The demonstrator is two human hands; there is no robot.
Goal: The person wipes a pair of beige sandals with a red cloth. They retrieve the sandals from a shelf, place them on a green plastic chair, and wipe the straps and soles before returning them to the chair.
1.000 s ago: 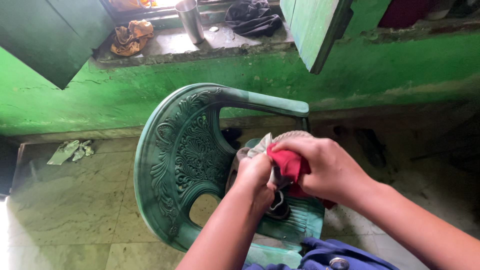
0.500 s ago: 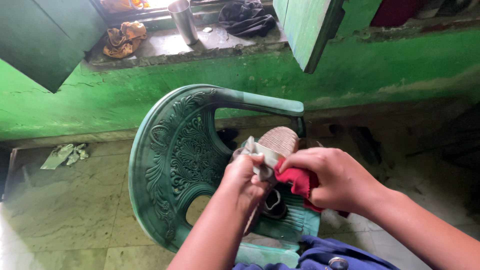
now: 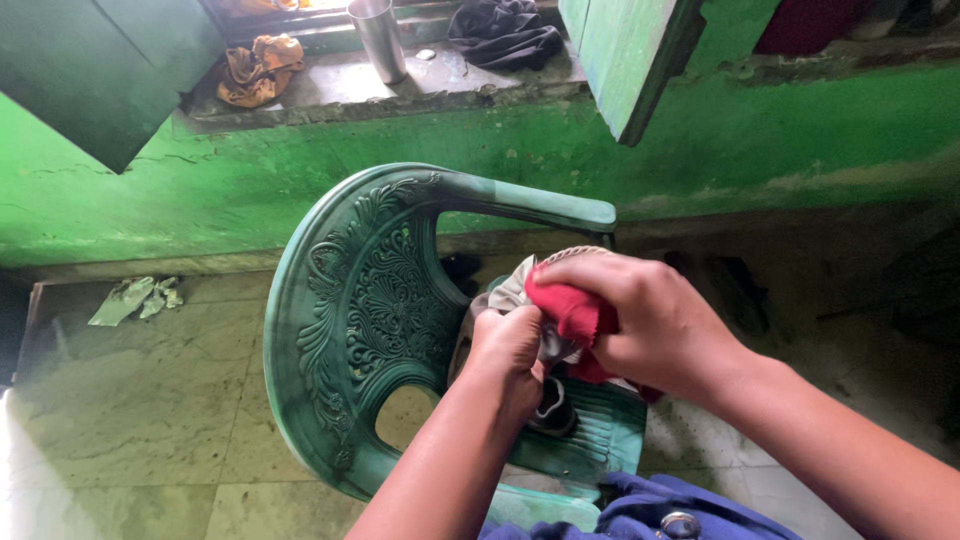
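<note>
My left hand [image 3: 508, 352] grips a sandal [image 3: 510, 295] by its pale grey strap, holding it sole-up above the seat of a green plastic chair [image 3: 370, 300]. Only a sliver of the ribbed tan sole shows above my right hand [image 3: 640, 320]. That hand is closed on a red cloth [image 3: 572, 312] and presses it against the sandal's sole. A second dark sandal [image 3: 552, 408] lies on the chair seat just under my left hand.
A ledge [image 3: 400, 95] on the green wall carries a steel tumbler [image 3: 382, 38], an orange rag [image 3: 256, 68] and dark clothing [image 3: 505, 32]. Green shutters [image 3: 630, 55] hang open. Crumpled paper [image 3: 135, 298] lies on the tiled floor at the left. Blue fabric [image 3: 650, 510] is by my lap.
My right hand has slid the red cloth up along the sole, covering most of it. Half a second ago it was lower, with the ribbed sole exposed. My left hand kept its hold.
</note>
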